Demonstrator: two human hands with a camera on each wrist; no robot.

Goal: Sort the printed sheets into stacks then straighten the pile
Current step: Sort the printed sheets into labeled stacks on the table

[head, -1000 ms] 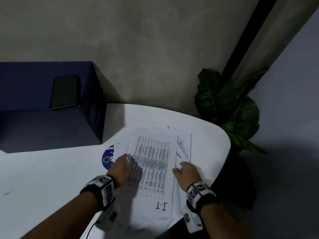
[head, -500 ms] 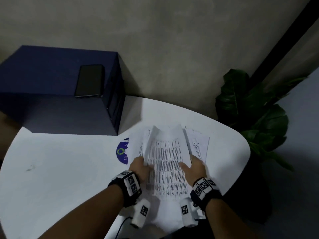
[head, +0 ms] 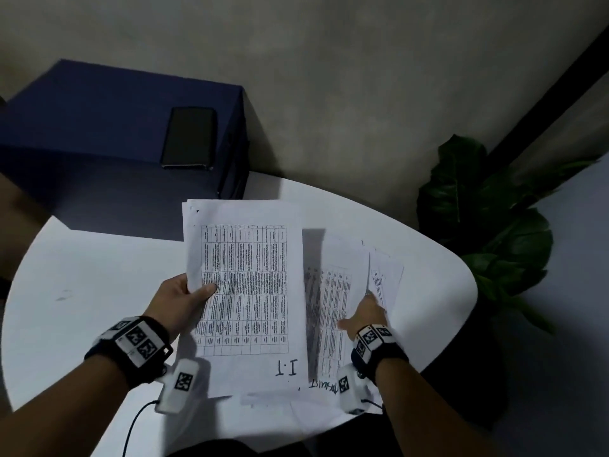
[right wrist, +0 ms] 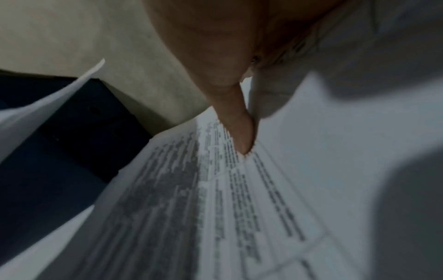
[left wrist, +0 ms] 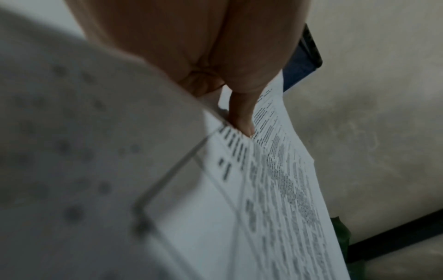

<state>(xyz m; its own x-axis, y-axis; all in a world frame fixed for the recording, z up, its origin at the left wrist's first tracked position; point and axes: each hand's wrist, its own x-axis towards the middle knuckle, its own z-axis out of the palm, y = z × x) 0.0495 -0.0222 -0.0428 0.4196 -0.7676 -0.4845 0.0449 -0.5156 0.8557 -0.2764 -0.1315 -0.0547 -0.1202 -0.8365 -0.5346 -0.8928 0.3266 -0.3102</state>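
Note:
A bundle of printed table sheets [head: 244, 285] marked "I.T" hangs above the white round table [head: 82, 275]. My left hand [head: 184, 298] grips its left edge, thumb [left wrist: 242, 117] on top of the print [left wrist: 275, 189]. To its right, loose printed sheets [head: 329, 291] lie fanned on the table. My right hand [head: 365, 315] is on them. Its thumb [right wrist: 237, 132] lies on a printed sheet [right wrist: 191, 199], and a sheet bulges up between thumb and fingers, hiding the fingers.
A dark blue box [head: 99, 127] stands at the back left of the table with a black phone [head: 191, 138] on top. A leafy plant [head: 487, 219] stands past the table's right edge. A grey wall is behind.
My left hand has lifted the "I.T" bundle off the pile and carried it left. My right hand has let that bundle go and now holds a sheet left on the table.

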